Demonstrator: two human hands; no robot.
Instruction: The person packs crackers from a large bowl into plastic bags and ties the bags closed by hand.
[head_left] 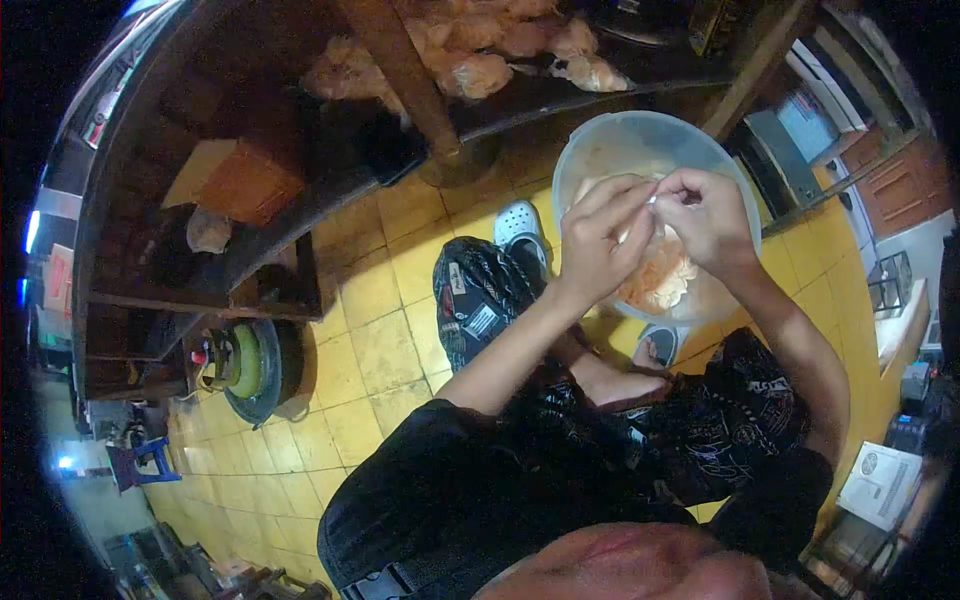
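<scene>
Both hands meet over a large translucent plastic tub [572, 165]. My left hand [607, 235] is closed, its fingertips pinched together near the tub's middle. My right hand [708, 222] is closed too, thumb and finger pressed against the left fingertips. A small white thing [653, 199] shows between them, too small to name. Below the hands, inside the tub, lie an orange-brown powder [643, 272] and a cream-coloured, flaky heap [676, 287]. The hands partly hide what lies at the far side of the tub.
Wooden shelving [400, 70] carries several filled plastic bags [475, 75] and a cardboard box [250, 182]. A green gas cylinder [246, 362] stands in a dark basin at the left. My feet in grey clogs [517, 222] rest on yellow floor tiles [370, 345] by the tub.
</scene>
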